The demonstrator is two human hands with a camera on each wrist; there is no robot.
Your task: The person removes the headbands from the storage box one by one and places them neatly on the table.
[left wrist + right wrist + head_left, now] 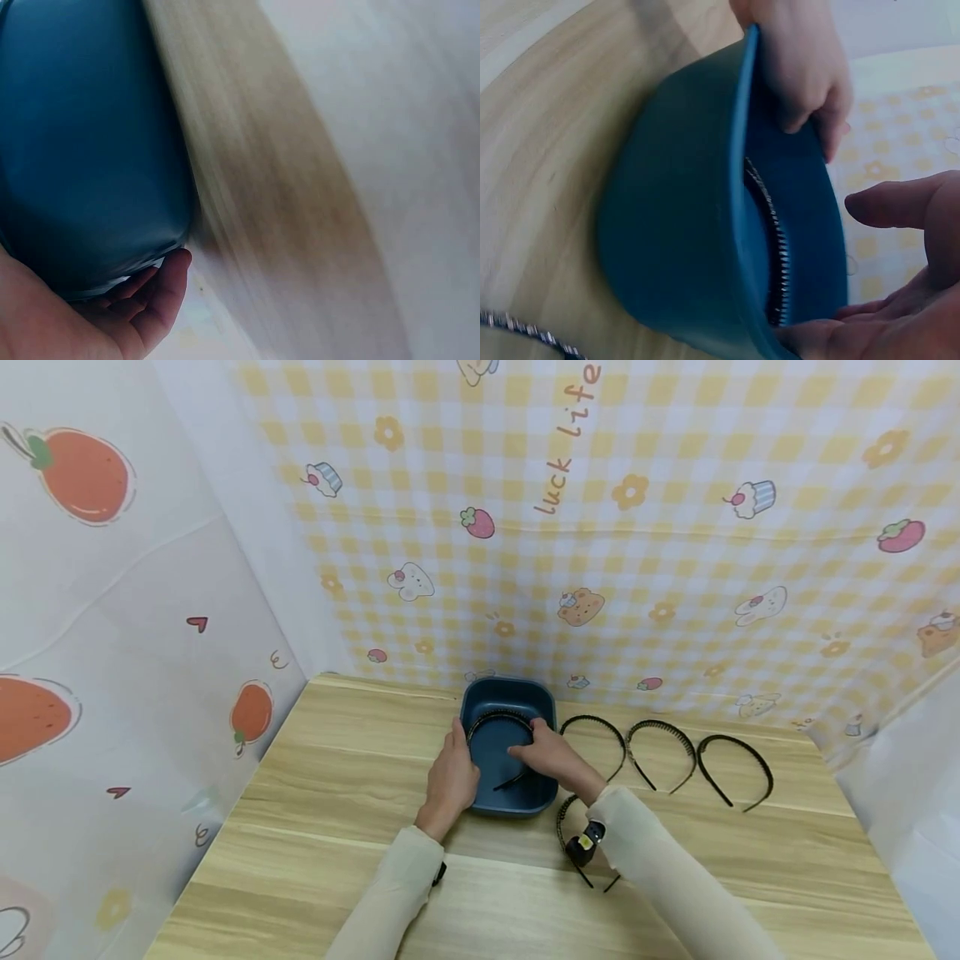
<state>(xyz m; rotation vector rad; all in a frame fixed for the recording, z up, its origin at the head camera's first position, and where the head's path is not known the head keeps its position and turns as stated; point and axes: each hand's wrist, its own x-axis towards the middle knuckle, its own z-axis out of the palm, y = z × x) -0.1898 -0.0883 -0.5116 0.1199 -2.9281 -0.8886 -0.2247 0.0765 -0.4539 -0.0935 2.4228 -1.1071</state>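
A dark blue rectangular bin (510, 806) stands on the wooden table before the patterned backdrop. Inside it lies a black toothed headband (498, 713), its comb-like teeth showing in the right wrist view. My left hand (454, 774) grips the bin's left side, thumb and fingers around the wall. At the bin's right side my right hand (555, 754) reaches over the rim. Its thumb points inward, apart from the fingers, and nothing shows between them. In the right wrist view the right fingers (855, 334) lie at the rim; whether they press on it I cannot tell.
To the right of the bin, three black headbands lie in a row: one nearest the bin (624, 743), a middle one (663, 724) and a far right one (765, 768). Another headband (562, 827) lies in front, partly under my right wrist. The fabric backdrop (675, 560) rises behind the table.
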